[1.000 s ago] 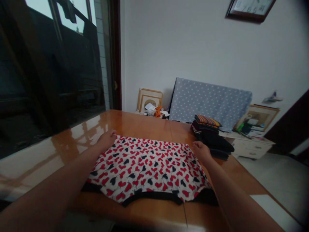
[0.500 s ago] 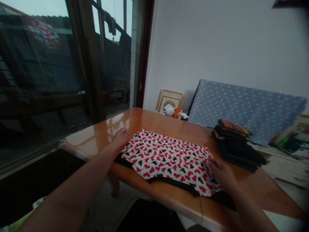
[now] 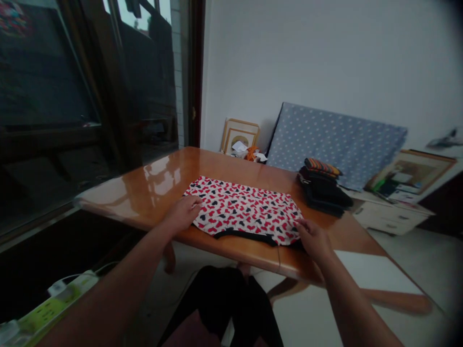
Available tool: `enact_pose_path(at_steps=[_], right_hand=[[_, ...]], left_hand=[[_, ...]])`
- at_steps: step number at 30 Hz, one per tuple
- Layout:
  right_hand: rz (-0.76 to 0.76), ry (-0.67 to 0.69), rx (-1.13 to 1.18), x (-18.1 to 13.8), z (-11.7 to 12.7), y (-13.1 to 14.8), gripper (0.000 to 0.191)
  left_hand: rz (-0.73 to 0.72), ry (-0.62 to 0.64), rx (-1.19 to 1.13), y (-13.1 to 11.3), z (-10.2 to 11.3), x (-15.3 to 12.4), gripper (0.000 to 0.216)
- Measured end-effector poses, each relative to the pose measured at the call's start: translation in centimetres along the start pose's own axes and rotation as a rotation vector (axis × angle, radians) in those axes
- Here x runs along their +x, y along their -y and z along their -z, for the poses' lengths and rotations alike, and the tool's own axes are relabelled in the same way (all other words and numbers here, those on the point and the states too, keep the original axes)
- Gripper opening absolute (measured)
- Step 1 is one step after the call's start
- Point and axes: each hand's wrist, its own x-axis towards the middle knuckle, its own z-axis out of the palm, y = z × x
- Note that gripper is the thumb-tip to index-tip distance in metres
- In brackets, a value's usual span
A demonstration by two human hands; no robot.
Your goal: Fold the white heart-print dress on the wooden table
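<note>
Fingers (image 3: 303, 226) of the right hand (image 3: 313, 238) lie curled on the near right corner of the garment (image 3: 244, 210), where its black hem meets the table (image 3: 152, 190); whether they pinch the cloth or only press on it, I cannot tell. Fingers (image 3: 193, 203) of the left hand (image 3: 183, 213) are loosely bent and rest on the near left edge of the same garment, and a real grip is not visible there either. Both forearms reach in from the near bottom of the picture, one on each side.

Below the near table edge, dark cloth (image 3: 220, 301) is seen over the person's lap, and at the lower left corner lies a green power strip (image 3: 54, 301) with a white cable.

The garment is white with red and dark hearts and a black border along its near side. It lies flat and spread out on the glossy wooden table, close to the near edge. A white sheet (image 3: 372, 272) lies on the table to the right of the right hand.

Farther back on the right side of the table stands a pile of folded dark clothes (image 3: 323, 193) with a striped piece (image 3: 322, 166) on top, well apart from the garment. Behind the table a blue dotted board (image 3: 336, 142) leans on the wall, with picture frames (image 3: 239, 137) beside it. A dark window (image 3: 90, 86) fills the left side.
</note>
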Motion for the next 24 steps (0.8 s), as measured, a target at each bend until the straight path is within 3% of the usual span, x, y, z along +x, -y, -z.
enact_pose_path(at_steps=[4,12,18,24], right_hand=[[0.107,-0.014,-0.121,-1.5,1.1,-0.1,0.036],[0.196,0.102,-0.152,-3.7,1.5,1.9,0.037],[0.147,0.073,0.006,-2.4,0.3,2.0,0.034],[0.110,0.097,0.097,0.9,-0.8,1.8,0.038]], left_hand=[[-0.018,0.092,0.074,0.1,0.4,-1.8,0.023],[-0.071,0.062,0.201,2.1,0.7,-3.0,0.028],[0.060,-0.023,0.153,2.1,0.9,-1.1,0.019],[0.161,-0.077,0.072,2.0,0.4,3.1,0.015]])
